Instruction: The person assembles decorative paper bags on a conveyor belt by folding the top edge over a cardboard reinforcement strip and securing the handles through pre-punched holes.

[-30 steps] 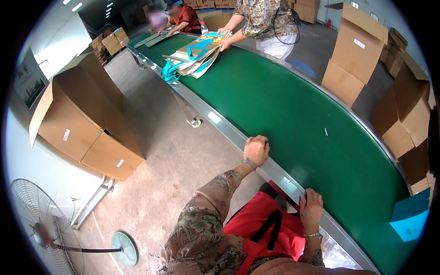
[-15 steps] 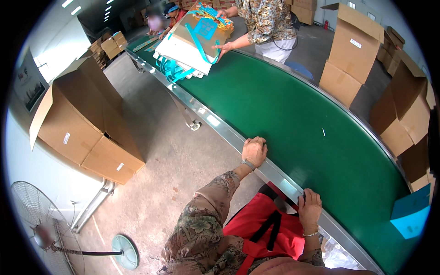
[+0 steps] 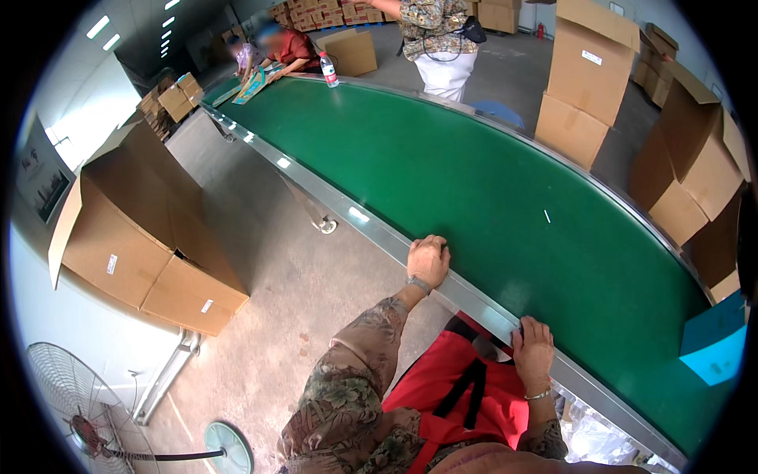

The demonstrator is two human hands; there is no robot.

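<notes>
In front of me runs a green conveyor belt (image 3: pixel 474 189) with a silver metal edge (image 3: pixel 387 246) along my side. My left hand (image 3: pixel 429 259), a band at its wrist, is closed over that edge, its fingers curled onto the belt's border. Farther right along the same edge, my right hand (image 3: pixel 534 347) also grips it, fingers bent over the top. A bracelet circles the right wrist. Neither hand holds a loose thing. A small white strip (image 3: pixel 546 216) lies on the belt beyond my hands. At the belt's right end sits a blue box-like thing (image 3: pixel 714 340), partly cut off.
Across the belt a person (image 3: pixel 434 39) stands beside tall open cartons (image 3: pixel 580 87). A bottle (image 3: pixel 328 71) stands on the far edge; two people (image 3: pixel 296 51) work beyond. On the left are a large carton (image 3: pixel 150 237) and a standing fan (image 3: pixel 79 419).
The person opposite has moved the stack of bags with turquoise handles off the belt and out of view, uncovering the bottle and far workers. My hands keep their places as my view shifts slightly.
</notes>
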